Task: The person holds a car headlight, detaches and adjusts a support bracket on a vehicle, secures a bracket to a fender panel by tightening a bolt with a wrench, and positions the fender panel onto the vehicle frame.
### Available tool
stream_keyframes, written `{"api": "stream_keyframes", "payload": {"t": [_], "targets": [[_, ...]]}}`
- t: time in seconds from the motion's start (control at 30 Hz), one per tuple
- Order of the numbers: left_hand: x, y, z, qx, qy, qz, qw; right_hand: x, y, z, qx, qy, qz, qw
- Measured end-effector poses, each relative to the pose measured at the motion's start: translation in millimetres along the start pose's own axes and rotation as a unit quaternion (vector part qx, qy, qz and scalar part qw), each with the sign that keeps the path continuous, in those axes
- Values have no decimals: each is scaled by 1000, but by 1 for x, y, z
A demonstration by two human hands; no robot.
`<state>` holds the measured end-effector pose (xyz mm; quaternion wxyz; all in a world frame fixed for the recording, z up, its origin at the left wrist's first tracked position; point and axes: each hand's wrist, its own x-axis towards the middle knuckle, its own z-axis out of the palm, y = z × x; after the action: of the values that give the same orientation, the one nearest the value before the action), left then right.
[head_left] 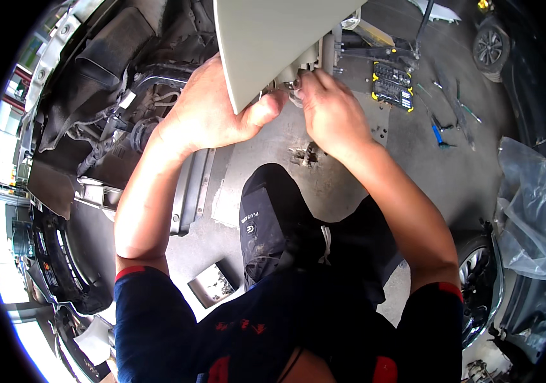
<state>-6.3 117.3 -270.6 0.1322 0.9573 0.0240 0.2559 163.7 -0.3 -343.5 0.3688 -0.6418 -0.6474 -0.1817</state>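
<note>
A pale grey-beige car body panel (279,38) hangs at the top centre, its pointed lower corner in front of my left hand. My left hand (206,112) reaches behind that panel; its thumb points right at the panel's edge and its other fingers are hidden. Close by on the right, my right hand (333,108) has its fingers curled together at a small metallic part (296,94) beneath the panel's edge. What exactly those fingers pinch cannot be made out. Whitish and metal fittings (311,59) show just above the right fingertips.
Car front-end parts, with hoses and a black duct (113,51), fill the left. A socket tool case (393,86) lies open on the floor at right, near a blue-handled tool (437,134). Below stands a small box (199,290) of hardware. Clear plastic sheeting (531,217) and a wheel (474,274) lie at right.
</note>
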Motion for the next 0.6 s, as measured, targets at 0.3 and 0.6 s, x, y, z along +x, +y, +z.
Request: {"api": "stream_keyframes", "payload": {"t": [0.3, 0.6], "targets": [[4, -2, -2, 2, -1, 36, 999, -8, 14, 10, -84, 16, -17, 996], [4, -10, -2, 20, 6, 52, 998, 0, 7, 4, -81, -55, -7, 995]]}}
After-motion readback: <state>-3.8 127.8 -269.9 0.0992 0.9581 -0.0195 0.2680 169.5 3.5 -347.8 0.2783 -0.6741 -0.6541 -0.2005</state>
